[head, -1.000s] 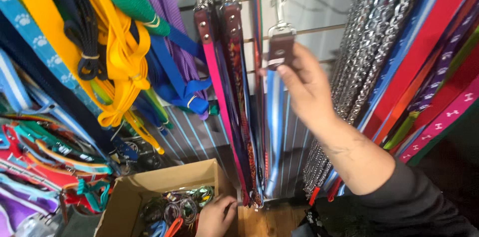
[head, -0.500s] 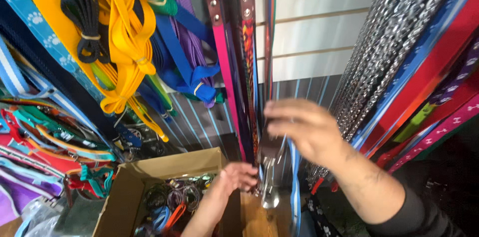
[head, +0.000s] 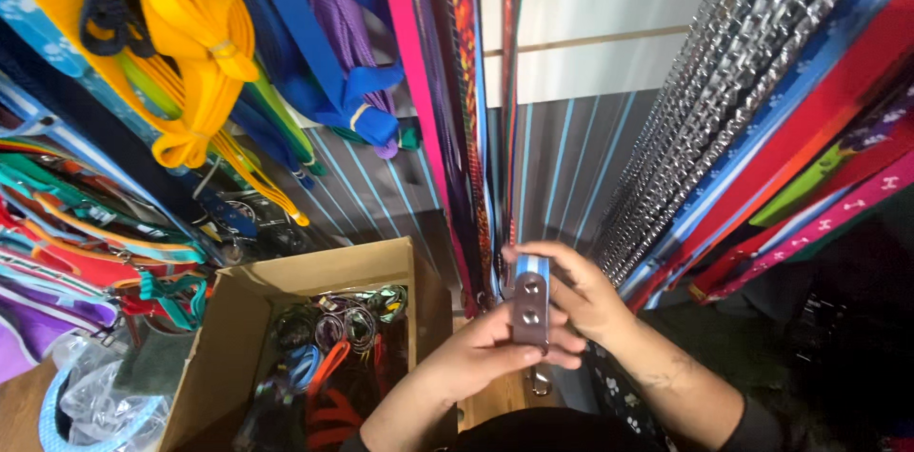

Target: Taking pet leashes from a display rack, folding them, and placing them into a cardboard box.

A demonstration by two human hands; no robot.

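Both hands meet low centre, over the right edge of the cardboard box (head: 243, 319). Left hand (head: 495, 347) fingers curl closed around the brown leather end of a blue striped leash (head: 530, 304); right hand (head: 581, 295) pinches its top edge, fingers bent tight. Hanging leashes (head: 447, 109) directly above.

Both hands were bare, with no gloves or rings to be seen. The left hand (head: 495, 347) led back to a bare forearm with no sleeve in sight. The right hand (head: 581, 295) led to a forearm bearing a small dark tattoo near the wrist, and a dark sleeve was pushed up toward the elbow
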